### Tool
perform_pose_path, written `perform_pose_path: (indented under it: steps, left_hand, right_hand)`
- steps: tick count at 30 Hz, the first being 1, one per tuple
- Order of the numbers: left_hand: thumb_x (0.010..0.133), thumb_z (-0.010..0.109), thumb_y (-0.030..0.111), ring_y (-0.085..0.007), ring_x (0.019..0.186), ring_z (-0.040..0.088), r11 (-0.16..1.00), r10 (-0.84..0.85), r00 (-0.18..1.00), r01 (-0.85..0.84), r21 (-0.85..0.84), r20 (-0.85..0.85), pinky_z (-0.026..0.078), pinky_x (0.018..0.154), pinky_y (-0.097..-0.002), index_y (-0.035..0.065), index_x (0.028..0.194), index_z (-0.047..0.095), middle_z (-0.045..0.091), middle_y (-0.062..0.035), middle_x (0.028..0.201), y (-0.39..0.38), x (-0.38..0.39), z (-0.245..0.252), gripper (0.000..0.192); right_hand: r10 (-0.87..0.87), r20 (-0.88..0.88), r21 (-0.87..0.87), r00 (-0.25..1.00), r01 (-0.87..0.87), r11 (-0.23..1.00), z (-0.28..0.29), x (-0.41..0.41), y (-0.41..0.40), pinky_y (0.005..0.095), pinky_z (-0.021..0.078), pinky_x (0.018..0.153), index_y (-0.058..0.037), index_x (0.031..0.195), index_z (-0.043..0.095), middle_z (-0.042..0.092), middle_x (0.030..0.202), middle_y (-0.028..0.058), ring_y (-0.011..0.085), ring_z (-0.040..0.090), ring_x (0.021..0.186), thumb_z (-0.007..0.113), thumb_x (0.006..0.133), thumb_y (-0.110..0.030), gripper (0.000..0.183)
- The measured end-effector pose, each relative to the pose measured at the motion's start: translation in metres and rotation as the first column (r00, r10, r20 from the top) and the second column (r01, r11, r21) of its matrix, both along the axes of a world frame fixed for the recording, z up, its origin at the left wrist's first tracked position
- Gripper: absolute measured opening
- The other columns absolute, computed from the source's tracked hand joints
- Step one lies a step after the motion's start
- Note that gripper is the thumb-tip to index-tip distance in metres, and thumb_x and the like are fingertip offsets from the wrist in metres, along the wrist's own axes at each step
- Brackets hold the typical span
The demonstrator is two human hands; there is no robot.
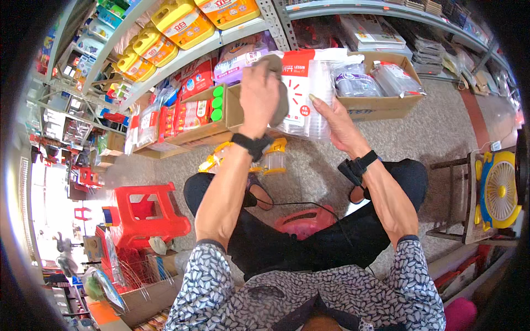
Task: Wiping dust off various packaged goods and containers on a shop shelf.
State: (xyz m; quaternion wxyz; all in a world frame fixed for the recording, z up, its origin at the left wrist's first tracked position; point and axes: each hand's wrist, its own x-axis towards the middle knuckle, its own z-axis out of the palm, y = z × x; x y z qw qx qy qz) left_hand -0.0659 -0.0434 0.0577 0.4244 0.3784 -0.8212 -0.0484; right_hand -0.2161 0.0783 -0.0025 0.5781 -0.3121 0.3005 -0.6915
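Observation:
A grey-brown cloth (pixel 282 101) is bunched in my left hand (pixel 260 95), which is blurred, and it lies against the left side of a clear plastic pack (pixel 319 89). The pack holds stacked clear containers, likely cups, and carries a red and white printed label. My right hand (pixel 340 126) grips its lower right edge, thumb on the front face. Behind it, a cardboard box (pixel 383 108) contains more clear wrapped packs (pixel 357 85). To the left, another cardboard box (pixel 203 135) holds red packets (pixel 192 116) and green-capped items (pixel 216 103).
Metal shelving (pixel 232 35) with yellow jugs (pixel 182 22) rises at the upper left. Yellow-trimmed clear containers (pixel 275 161) stand on the floor beyond my legs. A red plastic stool (pixel 145 215) is at left, a yellow-and-blue fan (pixel 501 188) at right. A black cable (pixel 298 203) crosses between my legs.

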Motion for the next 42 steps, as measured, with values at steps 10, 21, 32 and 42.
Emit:
perform_pose_path:
  steps: [10,21,32,42]
  left_hand:
    - [0.090,0.058,0.012,-0.0381,0.107,0.058,0.950,-0.310,0.949,0.311,-0.017,0.057,0.047,0.094,-0.0430,0.0025,0.121,0.062,0.060,-0.0189,0.110,0.004,-0.013,0.014,0.033]
    - [0.082,0.061,0.005,-0.0340,0.099,0.058,0.963,-0.197,0.943,0.238,-0.129,0.268,0.053,0.081,-0.0428,0.0180,0.120,0.068,0.059,-0.0107,0.117,0.022,-0.008,0.021,0.041]
    - [0.079,0.062,0.007,-0.0350,0.105,0.057,0.947,-0.245,0.896,0.303,-0.106,0.371,0.053,0.085,-0.0431,0.0173,0.117,0.068,0.059,-0.0108,0.116,0.037,-0.009,0.017,0.040]
    - [0.091,0.058,0.011,-0.0387,0.100,0.058,0.997,-0.078,0.992,0.078,0.001,0.099,0.050,0.087,-0.0468,0.0116,0.124,0.062,0.059,-0.0170,0.106,-0.004,0.016,-0.004,0.033]
  right_hand:
    - [0.051,-0.078,0.036,0.996,-0.048,0.998,-0.009,0.002,-0.003,0.0331,0.0445,0.103,-0.0058,0.147,0.039,0.056,0.135,0.0055,0.0116,0.053,0.122,0.068,0.096,-0.032,0.064]
    - [-0.060,-0.268,0.083,0.962,0.085,0.993,-0.005,-0.001,-0.004,0.0344,0.0502,0.096,-0.0004,0.138,0.046,0.062,0.126,0.0119,0.0182,0.061,0.112,0.072,0.092,-0.025,0.058]
    - [0.014,-0.282,0.144,0.959,0.028,0.989,0.000,0.003,-0.001,0.0318,0.0504,0.096,-0.0025,0.139,0.046,0.061,0.127,0.0086,0.0156,0.061,0.111,0.072,0.091,-0.017,0.056]
    - [-0.027,-0.059,0.162,0.998,0.037,0.986,-0.006,-0.017,0.006,0.0362,0.0498,0.101,-0.0024,0.140,0.048,0.061,0.131,0.0106,0.0201,0.061,0.116,0.069,0.094,-0.030,0.058]
